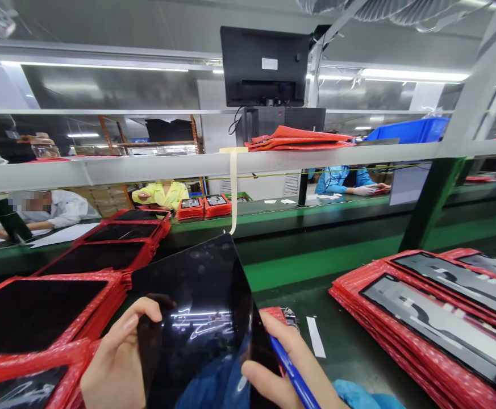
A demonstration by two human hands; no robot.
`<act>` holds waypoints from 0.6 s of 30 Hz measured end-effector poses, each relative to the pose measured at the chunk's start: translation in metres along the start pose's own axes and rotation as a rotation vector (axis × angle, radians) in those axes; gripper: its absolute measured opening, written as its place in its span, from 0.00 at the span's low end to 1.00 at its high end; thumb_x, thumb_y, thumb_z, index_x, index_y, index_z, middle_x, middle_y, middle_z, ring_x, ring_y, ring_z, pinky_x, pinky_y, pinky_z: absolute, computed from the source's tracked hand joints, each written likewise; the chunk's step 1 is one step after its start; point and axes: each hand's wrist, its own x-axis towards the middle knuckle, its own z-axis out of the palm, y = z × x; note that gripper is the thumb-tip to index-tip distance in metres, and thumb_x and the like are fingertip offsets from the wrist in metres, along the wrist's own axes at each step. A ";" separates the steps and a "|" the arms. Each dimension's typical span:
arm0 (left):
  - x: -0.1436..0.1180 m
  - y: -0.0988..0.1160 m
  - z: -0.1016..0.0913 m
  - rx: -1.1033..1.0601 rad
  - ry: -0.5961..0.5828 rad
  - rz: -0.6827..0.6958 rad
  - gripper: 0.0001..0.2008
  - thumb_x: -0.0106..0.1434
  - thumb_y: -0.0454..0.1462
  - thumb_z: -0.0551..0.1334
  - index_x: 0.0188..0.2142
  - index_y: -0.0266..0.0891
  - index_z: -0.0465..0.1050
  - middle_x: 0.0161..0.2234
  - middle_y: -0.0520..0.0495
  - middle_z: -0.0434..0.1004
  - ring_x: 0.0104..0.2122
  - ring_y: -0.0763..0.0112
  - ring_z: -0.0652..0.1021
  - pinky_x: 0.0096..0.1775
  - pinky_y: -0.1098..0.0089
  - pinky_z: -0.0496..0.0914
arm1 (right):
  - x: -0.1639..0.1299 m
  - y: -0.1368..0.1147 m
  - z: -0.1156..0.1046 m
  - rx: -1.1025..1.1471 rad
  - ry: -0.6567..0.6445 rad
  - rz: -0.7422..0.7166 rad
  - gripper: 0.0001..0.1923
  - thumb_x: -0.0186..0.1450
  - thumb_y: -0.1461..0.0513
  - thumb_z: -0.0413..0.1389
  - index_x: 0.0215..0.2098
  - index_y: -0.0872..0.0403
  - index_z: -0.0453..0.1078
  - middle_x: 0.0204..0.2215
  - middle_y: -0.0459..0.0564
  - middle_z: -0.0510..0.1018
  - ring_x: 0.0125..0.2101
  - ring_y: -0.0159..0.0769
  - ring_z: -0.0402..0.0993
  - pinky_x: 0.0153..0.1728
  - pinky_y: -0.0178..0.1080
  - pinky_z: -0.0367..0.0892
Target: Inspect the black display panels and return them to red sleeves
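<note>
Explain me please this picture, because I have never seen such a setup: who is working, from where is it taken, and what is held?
There is no machine working here, only a person's two bare hands. The single picture comes from a camera worn on that person's head, looking forward and down. The left hand and the right hand hold a glossy dark panel by its opposite sides; a blue pen-like tool is also in the right hand. On the dark green bench, to the left, dark panels lie on red wrapping in stacks. The panels on the right show greyish faces. A white strip lies between. Beyond, other people are at work.
</note>
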 end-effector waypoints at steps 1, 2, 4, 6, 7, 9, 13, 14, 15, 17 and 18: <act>0.000 -0.001 -0.001 0.008 0.003 -0.006 0.11 0.47 0.45 0.62 0.21 0.40 0.73 0.27 0.47 0.75 0.34 0.58 0.76 0.33 0.65 0.70 | 0.002 -0.003 0.001 0.019 -0.024 -0.004 0.31 0.57 0.59 0.66 0.58 0.44 0.66 0.51 0.49 0.77 0.52 0.50 0.71 0.55 0.48 0.64; 0.000 -0.002 -0.002 0.016 0.004 -0.005 0.10 0.47 0.45 0.63 0.21 0.40 0.74 0.27 0.48 0.75 0.34 0.58 0.75 0.34 0.65 0.70 | 0.004 -0.007 0.003 0.036 -0.066 -0.008 0.32 0.56 0.61 0.66 0.58 0.45 0.66 0.50 0.49 0.78 0.50 0.50 0.73 0.54 0.47 0.66; 0.001 -0.006 -0.005 0.046 0.020 0.052 0.11 0.46 0.45 0.63 0.20 0.40 0.75 0.27 0.48 0.76 0.34 0.58 0.75 0.36 0.64 0.70 | 0.010 -0.015 0.004 0.059 -0.175 -0.037 0.34 0.54 0.65 0.66 0.58 0.45 0.66 0.48 0.48 0.80 0.47 0.48 0.76 0.51 0.45 0.70; 0.002 -0.011 -0.009 0.065 0.022 0.120 0.10 0.46 0.44 0.64 0.20 0.40 0.77 0.27 0.48 0.77 0.34 0.59 0.75 0.38 0.64 0.69 | 0.016 -0.020 0.004 0.059 -0.218 -0.112 0.40 0.53 0.66 0.66 0.62 0.46 0.61 0.52 0.48 0.77 0.51 0.49 0.75 0.53 0.45 0.69; 0.002 -0.014 -0.011 0.067 0.011 0.161 0.09 0.46 0.44 0.64 0.19 0.41 0.77 0.26 0.48 0.78 0.34 0.60 0.76 0.40 0.63 0.69 | 0.019 -0.019 0.004 0.039 -0.197 -0.165 0.43 0.54 0.65 0.66 0.64 0.46 0.57 0.56 0.49 0.74 0.54 0.49 0.71 0.55 0.46 0.67; 0.003 -0.018 -0.015 0.062 -0.020 0.266 0.08 0.46 0.44 0.66 0.19 0.43 0.79 0.26 0.50 0.80 0.33 0.61 0.77 0.42 0.64 0.70 | 0.021 -0.015 0.004 -0.031 -0.122 -0.264 0.48 0.56 0.62 0.66 0.67 0.45 0.47 0.62 0.51 0.66 0.59 0.49 0.64 0.58 0.48 0.64; 0.005 -0.020 -0.016 0.047 -0.085 0.546 0.06 0.49 0.45 0.68 0.22 0.48 0.81 0.25 0.54 0.83 0.29 0.68 0.79 0.39 0.72 0.73 | 0.020 -0.003 0.002 -0.137 -0.014 -0.375 0.47 0.60 0.62 0.63 0.68 0.38 0.41 0.65 0.46 0.59 0.62 0.46 0.59 0.58 0.49 0.63; 0.005 -0.018 -0.014 0.055 -0.097 0.575 0.06 0.50 0.45 0.68 0.22 0.49 0.81 0.24 0.55 0.83 0.27 0.69 0.79 0.37 0.74 0.73 | 0.019 -0.002 0.002 -0.146 -0.010 -0.394 0.46 0.60 0.62 0.63 0.67 0.36 0.42 0.65 0.45 0.60 0.62 0.45 0.57 0.59 0.49 0.62; 0.005 -0.016 -0.012 0.074 -0.106 0.582 0.06 0.50 0.44 0.67 0.21 0.50 0.81 0.23 0.55 0.82 0.25 0.70 0.79 0.34 0.75 0.73 | 0.019 -0.001 0.002 -0.158 -0.006 -0.415 0.45 0.60 0.63 0.63 0.67 0.35 0.44 0.64 0.43 0.61 0.63 0.45 0.56 0.60 0.50 0.61; 0.004 -0.011 -0.008 0.133 -0.109 0.554 0.06 0.49 0.43 0.67 0.18 0.49 0.80 0.19 0.55 0.80 0.21 0.72 0.78 0.27 0.78 0.72 | 0.017 0.001 0.003 -0.179 -0.005 -0.452 0.42 0.61 0.66 0.62 0.66 0.35 0.48 0.63 0.42 0.62 0.63 0.45 0.55 0.61 0.51 0.58; 0.004 -0.009 -0.007 0.168 -0.111 0.541 0.06 0.48 0.42 0.68 0.17 0.48 0.80 0.18 0.55 0.79 0.19 0.72 0.78 0.25 0.79 0.72 | 0.016 0.002 0.004 -0.197 0.005 -0.481 0.41 0.61 0.67 0.61 0.65 0.35 0.50 0.63 0.42 0.63 0.62 0.46 0.56 0.61 0.51 0.59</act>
